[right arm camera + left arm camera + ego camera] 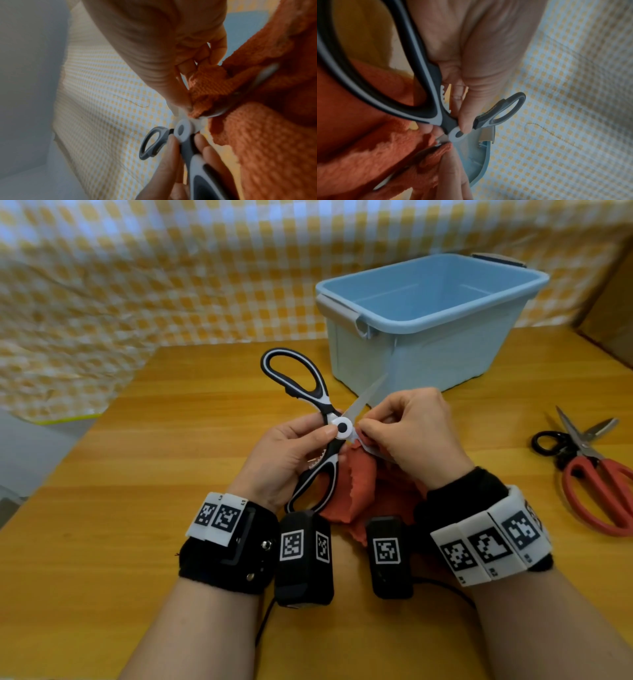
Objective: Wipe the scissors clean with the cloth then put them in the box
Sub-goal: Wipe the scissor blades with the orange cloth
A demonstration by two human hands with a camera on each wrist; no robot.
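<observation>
Black-and-white scissors (301, 392) stand spread open above the wooden table. My left hand (291, 453) grips them at the lower handle, thumb beside the round pivot (457, 134). One blade points up and right toward the blue box (428, 316). My right hand (407, 433) pinches the orange-red cloth (349, 491) around the other blade, close to the pivot (182, 128). Most of that blade is hidden in the cloth (257, 135). The cloth (359, 155) hangs down under both hands.
A second pair of scissors with red handles (596, 474) lies on the table (137, 508) at the right. The blue box sits at the back right with grey latches. A yellow checked sheet (137, 268) covers the background. A cardboard box (613, 313) is at far right.
</observation>
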